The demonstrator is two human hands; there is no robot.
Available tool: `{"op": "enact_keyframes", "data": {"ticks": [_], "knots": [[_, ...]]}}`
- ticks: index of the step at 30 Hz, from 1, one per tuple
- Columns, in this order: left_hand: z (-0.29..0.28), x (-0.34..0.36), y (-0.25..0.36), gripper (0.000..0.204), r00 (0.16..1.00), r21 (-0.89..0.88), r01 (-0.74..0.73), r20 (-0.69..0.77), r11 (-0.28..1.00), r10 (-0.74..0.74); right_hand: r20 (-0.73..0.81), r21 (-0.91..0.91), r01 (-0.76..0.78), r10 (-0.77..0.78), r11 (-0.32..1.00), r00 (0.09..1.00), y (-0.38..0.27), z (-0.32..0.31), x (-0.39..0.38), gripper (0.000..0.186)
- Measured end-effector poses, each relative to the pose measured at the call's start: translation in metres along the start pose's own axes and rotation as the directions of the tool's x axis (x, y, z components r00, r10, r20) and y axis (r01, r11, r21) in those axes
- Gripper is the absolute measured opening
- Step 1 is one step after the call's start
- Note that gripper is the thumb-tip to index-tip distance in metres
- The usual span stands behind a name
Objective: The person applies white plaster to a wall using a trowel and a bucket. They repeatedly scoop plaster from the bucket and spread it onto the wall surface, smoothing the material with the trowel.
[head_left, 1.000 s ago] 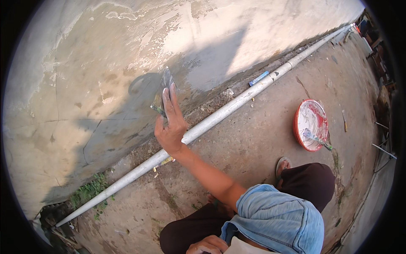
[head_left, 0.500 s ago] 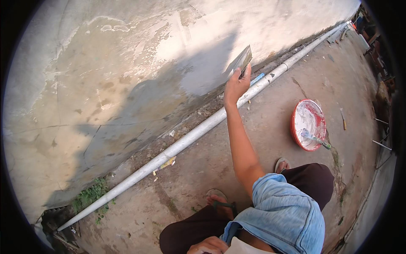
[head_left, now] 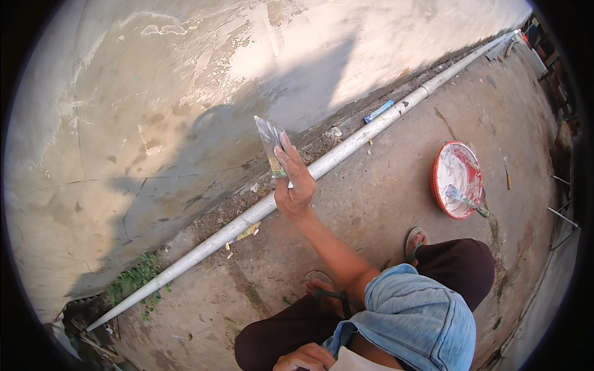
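Pressing a trowel (head_left: 271,145) to the wall (head_left: 154,123), our right hand (head_left: 296,185) grips it (left (head_left: 307,357) loosely curled, empty); upper wall unskimmed.

My right arm (head_left: 334,247) is bare from the shoulder cuff down; no glove, watch or band shows on the right hand (head_left: 296,185). I wear a light blue short-sleeved shirt (head_left: 414,321), its fabric creased and folded at the sleeve. Dark brown trousers (head_left: 461,266) cover both bent knees. Open sandals (head_left: 416,238) sit on my feet, each with a dark strap. My left hand (head_left: 306,357) is bare too.
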State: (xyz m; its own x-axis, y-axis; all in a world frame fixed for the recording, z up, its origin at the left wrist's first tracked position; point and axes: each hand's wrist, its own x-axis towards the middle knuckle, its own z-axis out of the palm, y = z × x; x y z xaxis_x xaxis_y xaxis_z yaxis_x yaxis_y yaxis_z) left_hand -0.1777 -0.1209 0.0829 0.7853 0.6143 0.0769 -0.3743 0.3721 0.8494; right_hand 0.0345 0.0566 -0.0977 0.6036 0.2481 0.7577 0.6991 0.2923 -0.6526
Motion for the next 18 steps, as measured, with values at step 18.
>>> {"op": "enact_keyframes", "data": {"ticks": [18], "knots": [[-0.001,0.004,0.007,0.009,1.0,0.011,0.021,0.013,1.0,-0.021,-0.078,0.01,-0.347,0.346,0.938,0.935,0.0,0.066,-0.04,0.061]]}}
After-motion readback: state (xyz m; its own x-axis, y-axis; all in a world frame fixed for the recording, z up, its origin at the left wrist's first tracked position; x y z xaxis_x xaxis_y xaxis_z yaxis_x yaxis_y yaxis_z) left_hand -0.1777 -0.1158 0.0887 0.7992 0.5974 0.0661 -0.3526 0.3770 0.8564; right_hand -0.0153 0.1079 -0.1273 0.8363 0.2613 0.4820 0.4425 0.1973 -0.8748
